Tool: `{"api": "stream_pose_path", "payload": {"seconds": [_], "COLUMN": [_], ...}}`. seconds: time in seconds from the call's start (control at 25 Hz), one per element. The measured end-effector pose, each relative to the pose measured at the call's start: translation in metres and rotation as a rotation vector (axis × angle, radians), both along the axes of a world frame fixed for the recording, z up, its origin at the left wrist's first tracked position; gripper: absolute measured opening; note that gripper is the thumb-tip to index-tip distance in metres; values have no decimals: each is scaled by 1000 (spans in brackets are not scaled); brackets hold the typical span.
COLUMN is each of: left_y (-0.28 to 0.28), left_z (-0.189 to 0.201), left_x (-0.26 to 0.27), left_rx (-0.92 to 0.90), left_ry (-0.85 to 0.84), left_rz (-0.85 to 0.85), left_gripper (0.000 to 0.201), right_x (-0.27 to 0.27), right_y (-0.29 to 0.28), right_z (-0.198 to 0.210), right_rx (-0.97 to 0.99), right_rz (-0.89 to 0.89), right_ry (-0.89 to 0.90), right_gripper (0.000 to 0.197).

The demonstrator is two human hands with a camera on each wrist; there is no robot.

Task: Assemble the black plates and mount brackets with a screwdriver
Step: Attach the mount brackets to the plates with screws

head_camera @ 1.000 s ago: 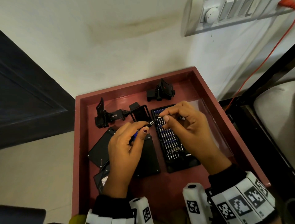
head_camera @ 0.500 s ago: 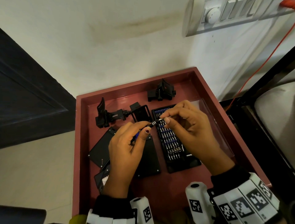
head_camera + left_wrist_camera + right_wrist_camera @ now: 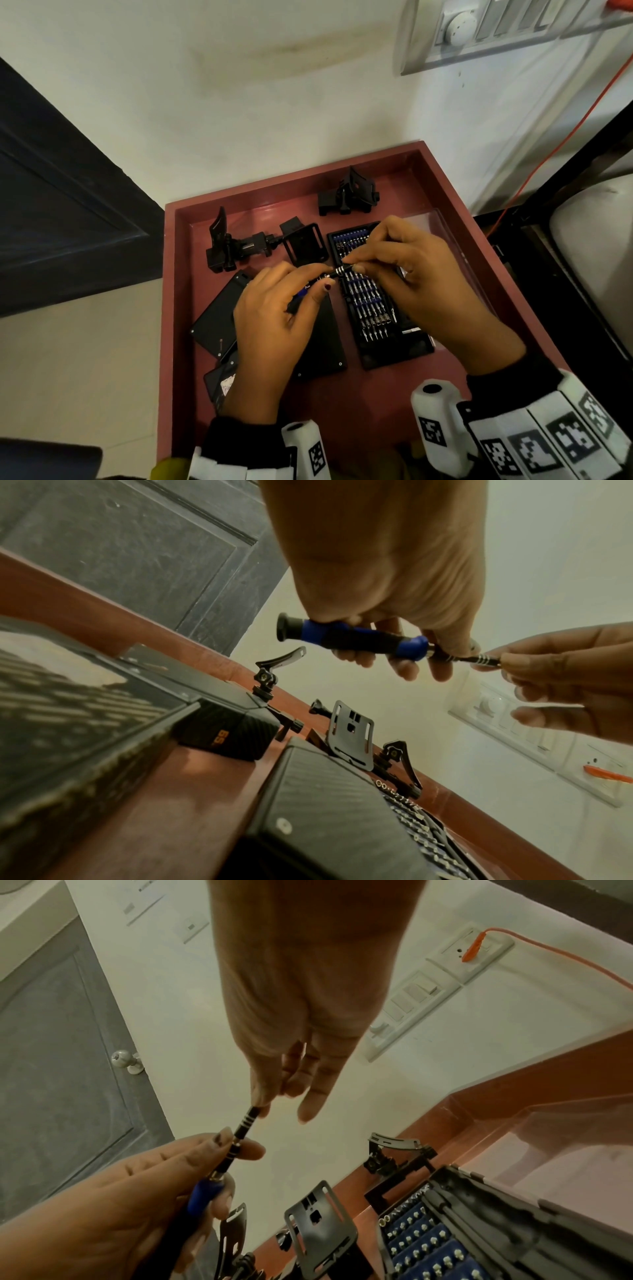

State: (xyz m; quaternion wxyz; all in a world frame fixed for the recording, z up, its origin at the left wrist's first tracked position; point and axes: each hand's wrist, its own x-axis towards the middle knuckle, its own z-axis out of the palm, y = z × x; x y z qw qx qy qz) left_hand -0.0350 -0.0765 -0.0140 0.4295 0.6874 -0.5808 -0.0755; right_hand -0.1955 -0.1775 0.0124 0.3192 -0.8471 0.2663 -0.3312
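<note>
Little has moved: both hands (image 3: 274, 318) (image 3: 421, 284) grip ridged screwdriver (image 3: 356, 639).

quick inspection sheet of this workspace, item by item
surface: red tray, walled rim.
job's things: black plates flat at tray's left; mount brackets at the back; screwdriver held above the tray.
clutter: open bit case; clear lid beside it.
grippers: left hand grips the handle; right hand pinches the screwdriver's tip.
cables: orange cable plugged in at the wall.
surroundings: switch panel, dark door.
</note>
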Motion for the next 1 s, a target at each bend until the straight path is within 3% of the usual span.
{"api": "stream_pose_path", "payload": {"seconds": [0.08,0.24,0.32,0.4,0.52,0.68,0.76,0.84,0.92,1.0], "left_y": [-1,-3,-4,-5,-5,-7,-4,1,1,-3], "left_z": [0,4,8,13,21,33,40,47,46,31], "left_x": [-1,-3,-5,-8,-11,-24,-25,-16,10,50], "left_rx": [-6,3,23,66,140,344,417,426,324,289], "left_ry": [-7,13,35,100,181,369,478,594,629,442], "left_rz": [7,24,27,35,59,28,-53,-71,92,357], "left_gripper": [35,31,27,23,26,52,69,67,57,62], "right_x": [2,3,3,2,8,26,29,26,21,19], "right_y": [2,4,6,7,14,30,29,21,14,9], "right_z": [-3,-5,-3,-1,-9,-25,-26,-25,-20,-15], "right_rx": [24,406,450,293,-74,-158,-12,318,675,868], "right_rz": [24,89,25,-87,-91,-117,-173,-216,-231,-305], "right_ry": [-19,-183,-286,-313,-7,219,186,34,-250,-484], "right_gripper": [24,35,39,42,49,53,53,48,28,21]}}
